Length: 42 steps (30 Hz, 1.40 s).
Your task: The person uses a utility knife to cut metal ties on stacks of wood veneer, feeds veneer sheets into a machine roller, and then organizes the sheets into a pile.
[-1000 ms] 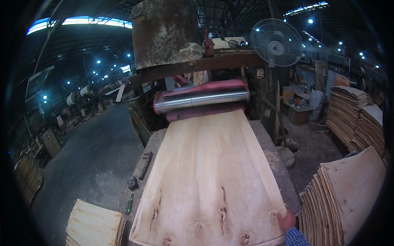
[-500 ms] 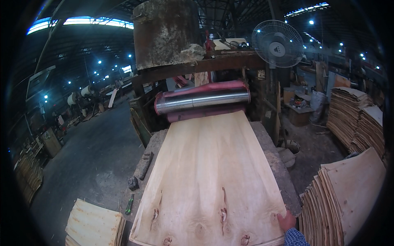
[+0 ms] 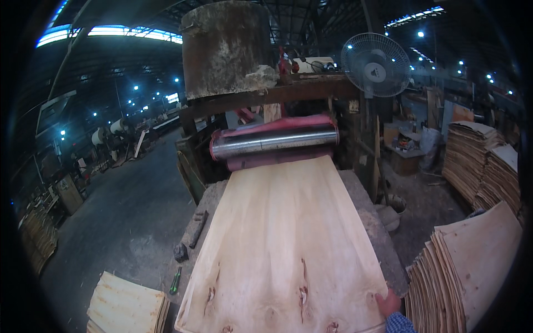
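Observation:
A broad, pale wood veneer sheet (image 3: 288, 233) with several dark knots and splits lies lengthwise in front of me, layered at its near left edge. Its far end reaches the metal roller (image 3: 277, 141) of a machine. At the sheet's near right edge is my right hand (image 3: 390, 303), in a checked blue sleeve. The thumb rests on top of the wood and the other fingers curl at the edge, partly hidden. My left hand is out of the picture.
Stacked veneer stands at right (image 3: 477, 261), with another stack (image 3: 125, 302) at lower left. A green-handled tool (image 3: 175, 281) and dark blocks (image 3: 180, 252) lie on the left ledge. A fan (image 3: 375, 66) and rusty drum (image 3: 227, 50) sit above the rollers. A bucket (image 3: 393, 206) stands right.
The machine, fan and far part of the sheet appear slightly lower in the picture. My right hand stays at the sheet's near right edge.

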{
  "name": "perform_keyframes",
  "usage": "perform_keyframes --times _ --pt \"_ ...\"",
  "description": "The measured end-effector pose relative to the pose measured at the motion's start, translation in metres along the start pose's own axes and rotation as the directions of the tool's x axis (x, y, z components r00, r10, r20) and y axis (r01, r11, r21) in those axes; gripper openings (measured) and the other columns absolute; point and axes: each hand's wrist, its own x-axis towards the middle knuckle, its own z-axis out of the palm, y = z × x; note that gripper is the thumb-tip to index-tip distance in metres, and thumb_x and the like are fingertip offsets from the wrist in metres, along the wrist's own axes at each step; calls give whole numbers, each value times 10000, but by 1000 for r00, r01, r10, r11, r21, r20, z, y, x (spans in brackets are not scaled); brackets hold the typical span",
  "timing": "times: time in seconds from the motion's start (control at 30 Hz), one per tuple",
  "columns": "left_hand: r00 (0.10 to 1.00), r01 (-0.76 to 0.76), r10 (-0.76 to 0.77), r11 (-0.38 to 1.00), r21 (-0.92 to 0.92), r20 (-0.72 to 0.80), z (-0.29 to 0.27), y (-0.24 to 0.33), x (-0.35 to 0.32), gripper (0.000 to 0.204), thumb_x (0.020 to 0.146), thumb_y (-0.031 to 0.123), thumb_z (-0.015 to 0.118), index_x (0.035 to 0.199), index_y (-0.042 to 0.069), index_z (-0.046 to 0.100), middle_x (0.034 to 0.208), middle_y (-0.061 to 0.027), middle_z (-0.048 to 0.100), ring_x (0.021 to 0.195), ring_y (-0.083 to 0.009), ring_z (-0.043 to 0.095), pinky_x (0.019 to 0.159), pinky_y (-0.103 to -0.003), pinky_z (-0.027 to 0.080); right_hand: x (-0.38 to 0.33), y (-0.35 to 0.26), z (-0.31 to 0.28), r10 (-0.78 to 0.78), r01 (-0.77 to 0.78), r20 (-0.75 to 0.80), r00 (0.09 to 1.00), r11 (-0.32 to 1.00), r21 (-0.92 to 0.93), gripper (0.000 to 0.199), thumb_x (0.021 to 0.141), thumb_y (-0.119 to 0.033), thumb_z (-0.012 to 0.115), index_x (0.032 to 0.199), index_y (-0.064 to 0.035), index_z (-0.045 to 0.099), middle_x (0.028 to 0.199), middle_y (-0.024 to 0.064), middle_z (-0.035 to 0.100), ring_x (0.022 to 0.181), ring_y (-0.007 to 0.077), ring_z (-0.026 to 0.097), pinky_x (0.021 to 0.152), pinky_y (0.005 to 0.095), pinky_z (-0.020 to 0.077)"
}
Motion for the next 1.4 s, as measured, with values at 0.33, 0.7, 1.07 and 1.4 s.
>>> perform_keyframes --times 0.33,0.7,1.07,1.4 --pt "1000 3 -3 1000 6 -2 8 5 -3 715 884 568 557 1372 56 447 1332 -148 521 1178 -308 543 985 -456 482 0 -3 -1 22 -22 -6 1000 999 41 504 780 -365 721 1132 -29 591 1029 221 672 970 397 634 868 466 485" --pt "1000 0 0 1000 11 -1 12 7 -5 682 896 551 547 1374 75 449 1344 -131 511 1199 -296 525 997 -449 470 2 2 3 37 -37 -27 999 999 -9 478 778 -362 724 1080 -11 604 1001 227 675 947 403 638 848 473 493" --pt "1000 -6 6 1000 13 6 15 9 -8 649 908 535 537 1377 94 451 1356 -114 501 1220 -283 507 1009 -442 458 4 9 9 19 -20 -62 998 1000 -12 473 778 -401 719 1023 -11 613 939 230 682 903 401 649 813 477 501" --pt "1000 -19 19 1000 12 11 15 11 -11 620 919 520 529 1379 111 452 1367 -98 492 1240 -272 490 1020 -435 446 2 5 6 21 -23 -47 999 999 -27 459 779 -358 727 1075 -28 611 974 213 684 923 397 648 833 465 500"
